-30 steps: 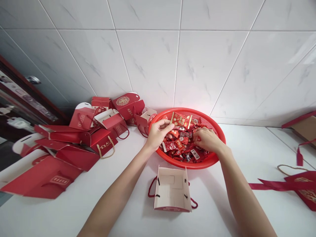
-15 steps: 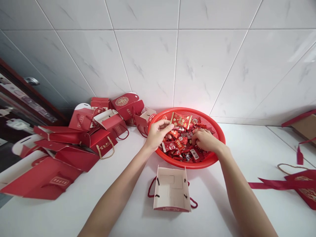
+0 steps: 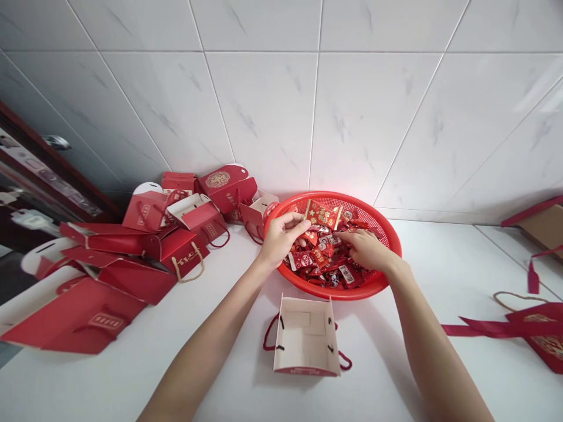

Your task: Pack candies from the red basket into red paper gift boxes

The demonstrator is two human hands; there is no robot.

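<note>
My left hand point(image 3: 282, 239) pinches a red packet of wrapped candy point(image 3: 324, 214) with gold ends and gold flowers, held over the back of a red plastic colander point(image 3: 336, 292). Many wrapped candies point(image 3: 322, 253), mostly red, fill the colander. Inside its right half, my right hand point(image 3: 368, 249) rests on the candies with its index finger stretched out to the left. Its other fingers are bent and partly hidden; nothing shows in its grasp. In front of the colander an open gift box point(image 3: 303, 339), white inside with red cord handles, stands with nothing in it.
Several red gift boxes point(image 3: 105, 281) are heaped on the left of the white counter point(image 3: 233, 381). At the right lie a red box point(image 3: 543, 337) with a ribbon point(image 3: 488, 329) and a brown carton point(image 3: 543, 223). A tiled wall point(image 3: 264, 117) rises behind.
My right hand's index finger has straightened out from a curled position and points left over the candies. The left hand and its candy packet are nearly still.
</note>
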